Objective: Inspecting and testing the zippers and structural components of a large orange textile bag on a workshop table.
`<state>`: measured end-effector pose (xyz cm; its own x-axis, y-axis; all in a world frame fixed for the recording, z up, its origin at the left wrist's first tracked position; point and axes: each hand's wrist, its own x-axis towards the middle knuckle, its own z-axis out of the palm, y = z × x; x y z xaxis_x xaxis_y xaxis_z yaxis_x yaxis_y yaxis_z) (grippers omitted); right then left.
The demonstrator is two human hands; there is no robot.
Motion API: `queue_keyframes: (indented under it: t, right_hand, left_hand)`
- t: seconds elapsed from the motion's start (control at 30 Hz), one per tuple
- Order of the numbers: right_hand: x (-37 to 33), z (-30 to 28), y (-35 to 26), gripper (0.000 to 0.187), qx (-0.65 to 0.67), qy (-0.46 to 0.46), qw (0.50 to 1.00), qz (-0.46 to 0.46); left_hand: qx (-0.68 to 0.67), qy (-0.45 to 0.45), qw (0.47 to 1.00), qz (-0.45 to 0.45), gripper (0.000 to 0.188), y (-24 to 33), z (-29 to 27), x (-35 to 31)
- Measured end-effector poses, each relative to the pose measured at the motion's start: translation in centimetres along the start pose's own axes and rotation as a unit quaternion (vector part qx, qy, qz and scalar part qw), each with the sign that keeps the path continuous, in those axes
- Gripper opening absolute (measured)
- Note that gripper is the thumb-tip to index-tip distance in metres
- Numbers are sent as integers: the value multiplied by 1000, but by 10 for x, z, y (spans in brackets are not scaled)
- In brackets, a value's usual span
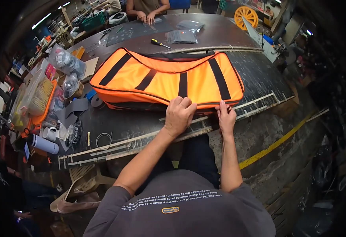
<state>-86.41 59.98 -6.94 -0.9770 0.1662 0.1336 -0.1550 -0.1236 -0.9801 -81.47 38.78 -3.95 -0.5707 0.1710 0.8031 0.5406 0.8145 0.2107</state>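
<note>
A long orange bag (161, 81) with black straps and black piping lies across the table in front of me. Its top panel sags open along the far side, where a dark edge shows. My left hand (179, 113) is closed on the bag's near edge, right of its middle. Close to the near right corner, my right hand (226, 115) pinches the same edge, along the black zipper line. Whether the fingers hold a zipper pull or only fabric is too small to tell.
A screwdriver (160, 44) and clear plastic packets (182, 37) lie beyond the bag. Left are a white tumbler (45, 144), plastic bags (64, 59) and a wire coil (103, 141). Across the table are another person's hands (146, 17). A plastic chair (82, 185) stands lower left.
</note>
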Motion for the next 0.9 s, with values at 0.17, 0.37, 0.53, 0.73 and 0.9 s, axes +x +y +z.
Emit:
queue_keyframes:
  t: [0.17, 0.37, 0.53, 0.73, 0.9]
  right_hand:
    - [0, 4, 10, 42, -8, 33, 999, -35]
    - [0, -5, 10, 43, -62, 15, 997, -48]
    - [8, -2, 17, 40, -58, 18, 997, -44]
    - [8, -11, 7, 44, -55, -8, 998, -33]
    - [2, -6, 6, 45, -32, -19, 999, -39]
  left_hand:
    - [-84, 0, 995, -45, 16, -1, -9, -3]
    - [-69, 52, 996, -1, 40, 3, -6, -31]
    - [-45, 10, 998, -52, 13, 1, -9, -7]
    - [-73, -168, 981, -68, 16, -14, 5, 65]
    - [-111, -294, 949, 16, 20, -22, 11, 101]
